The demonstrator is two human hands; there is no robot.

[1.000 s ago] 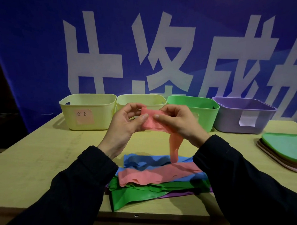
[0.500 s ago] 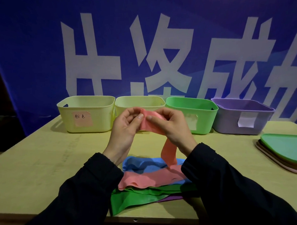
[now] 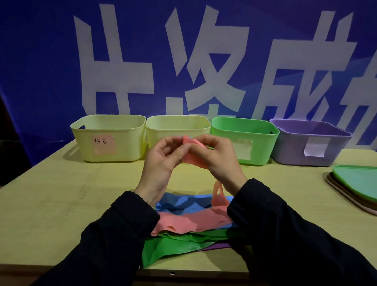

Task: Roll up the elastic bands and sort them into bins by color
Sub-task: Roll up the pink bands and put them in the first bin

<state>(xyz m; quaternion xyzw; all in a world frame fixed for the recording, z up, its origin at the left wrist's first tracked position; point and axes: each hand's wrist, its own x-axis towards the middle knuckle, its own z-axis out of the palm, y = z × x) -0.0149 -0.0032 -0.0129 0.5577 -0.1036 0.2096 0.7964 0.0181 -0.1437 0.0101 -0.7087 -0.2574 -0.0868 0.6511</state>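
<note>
On the bench (image 3: 45, 205), four bins stand in a row against the blue banner (image 3: 39, 63): a pale yellow bin (image 3: 127, 149) with a pink label, a second pale yellow bin (image 3: 178, 127), a green bin (image 3: 261, 139) and a purple bin (image 3: 291, 149). In front of them, the left hand (image 3: 160, 163) and the right hand (image 3: 220, 158) each close their grip on one pink band (image 3: 189, 158), pinched between thumb and fingers, its tail hanging toward the pile. Below lie blue band (image 3: 177, 205), another pink band (image 3: 191, 221), green band (image 3: 166, 247) and purple band (image 3: 218, 246). Stacked lids (image 3: 366, 187) lie far right.
</note>
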